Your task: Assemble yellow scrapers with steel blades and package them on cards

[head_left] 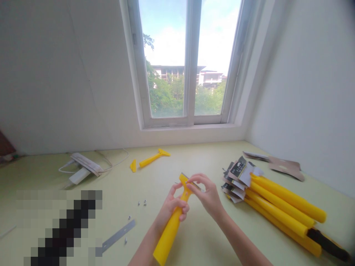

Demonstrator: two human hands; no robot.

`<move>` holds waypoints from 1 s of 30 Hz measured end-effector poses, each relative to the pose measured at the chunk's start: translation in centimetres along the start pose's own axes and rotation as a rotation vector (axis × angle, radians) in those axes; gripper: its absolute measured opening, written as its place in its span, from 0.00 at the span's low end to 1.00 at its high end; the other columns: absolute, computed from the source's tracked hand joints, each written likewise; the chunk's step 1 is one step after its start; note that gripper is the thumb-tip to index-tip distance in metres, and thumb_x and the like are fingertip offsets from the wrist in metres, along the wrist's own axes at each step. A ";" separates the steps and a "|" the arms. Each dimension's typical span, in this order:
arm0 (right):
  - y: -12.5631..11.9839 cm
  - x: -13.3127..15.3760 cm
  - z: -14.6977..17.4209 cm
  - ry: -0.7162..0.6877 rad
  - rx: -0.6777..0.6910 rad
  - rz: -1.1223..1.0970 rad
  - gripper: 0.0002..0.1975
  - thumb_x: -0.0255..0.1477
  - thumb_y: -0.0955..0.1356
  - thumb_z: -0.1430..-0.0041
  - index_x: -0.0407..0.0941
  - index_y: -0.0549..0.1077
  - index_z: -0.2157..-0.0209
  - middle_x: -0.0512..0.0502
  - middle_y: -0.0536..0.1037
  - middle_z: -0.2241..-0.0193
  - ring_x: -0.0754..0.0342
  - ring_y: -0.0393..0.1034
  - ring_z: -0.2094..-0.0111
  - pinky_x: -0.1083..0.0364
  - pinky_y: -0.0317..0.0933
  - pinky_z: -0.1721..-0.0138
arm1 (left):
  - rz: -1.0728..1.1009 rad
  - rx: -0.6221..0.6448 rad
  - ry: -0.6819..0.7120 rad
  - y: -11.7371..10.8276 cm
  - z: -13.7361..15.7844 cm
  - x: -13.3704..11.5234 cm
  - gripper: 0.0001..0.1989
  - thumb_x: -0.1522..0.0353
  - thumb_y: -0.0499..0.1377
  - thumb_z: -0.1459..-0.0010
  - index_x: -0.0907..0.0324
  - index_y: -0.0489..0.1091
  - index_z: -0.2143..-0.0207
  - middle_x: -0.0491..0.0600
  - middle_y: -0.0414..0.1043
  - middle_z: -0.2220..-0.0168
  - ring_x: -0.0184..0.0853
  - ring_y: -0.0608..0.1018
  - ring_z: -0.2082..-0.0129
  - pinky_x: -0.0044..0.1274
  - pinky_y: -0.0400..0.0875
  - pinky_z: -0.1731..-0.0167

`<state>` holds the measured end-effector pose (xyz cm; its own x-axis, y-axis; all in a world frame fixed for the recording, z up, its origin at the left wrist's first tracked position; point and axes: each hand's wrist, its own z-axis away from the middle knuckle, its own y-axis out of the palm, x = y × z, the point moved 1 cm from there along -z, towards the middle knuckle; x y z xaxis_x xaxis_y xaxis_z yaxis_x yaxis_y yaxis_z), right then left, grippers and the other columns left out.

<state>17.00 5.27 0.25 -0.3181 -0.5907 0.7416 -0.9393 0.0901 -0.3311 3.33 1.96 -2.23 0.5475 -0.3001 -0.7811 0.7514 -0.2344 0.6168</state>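
The back wall (69, 81) is plain and off-white, with 1 thin, crooked line (80, 55) down its left part; the right wall (310, 81) is pale too and meets it in a corner beside the window (191, 74); the window has a whitish frame (166, 121) and 2 panes (165, 48) with 1 upright post (192, 33) between them; it sits in a recess above a narrow sill (188, 127); outside, green trees (170, 90) stand before a building (174, 71) under white cloud (213, 48) and pale blue sky (155, 14); daylight fills the glass; below, a pale yellow-green table (111, 199) reaches both walls.
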 end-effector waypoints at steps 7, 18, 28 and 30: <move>-2.1 -2.8 -0.4 0.075 0.084 0.313 0.09 0.32 0.64 0.50 0.44 0.72 0.69 0.44 0.74 0.68 0.51 0.65 0.63 0.52 0.58 0.61 | 0.087 -0.121 0.077 -1.0 0.1 -1.4 0.29 0.76 0.54 0.58 0.50 0.50 0.53 0.43 0.59 0.71 0.19 0.63 0.84 0.12 0.54 0.88; -2.9 -4.8 -0.2 0.177 0.089 0.539 0.08 0.29 0.61 0.48 0.43 0.70 0.73 0.48 0.73 0.80 0.54 0.66 0.78 0.57 0.56 0.76 | 0.112 -0.254 0.181 -2.4 -0.3 -2.0 0.30 0.77 0.56 0.59 0.50 0.51 0.54 0.42 0.59 0.72 0.20 0.63 0.83 0.12 0.55 0.87; -3.7 -1.6 -0.3 -0.200 0.103 0.251 0.15 0.24 0.58 0.44 0.47 0.69 0.58 0.45 0.74 0.66 0.53 0.68 0.64 0.56 0.61 0.63 | -0.014 -0.285 0.179 -2.7 -0.6 -1.6 0.31 0.73 0.58 0.61 0.53 0.50 0.53 0.38 0.58 0.81 0.22 0.62 0.86 0.14 0.54 0.86; -3.3 -1.4 -0.2 -0.206 0.123 0.251 0.15 0.24 0.58 0.44 0.47 0.69 0.58 0.44 0.73 0.66 0.53 0.67 0.64 0.56 0.61 0.64 | -0.034 -0.290 0.183 -2.6 -0.6 -1.5 0.31 0.73 0.58 0.61 0.54 0.50 0.53 0.38 0.58 0.82 0.22 0.62 0.86 0.14 0.54 0.86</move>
<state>20.51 5.95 0.43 -0.4930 -0.7132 0.4984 -0.8083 0.1635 -0.5656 0.71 3.55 -2.70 0.5576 -0.1200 -0.8214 0.8294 0.0395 0.5573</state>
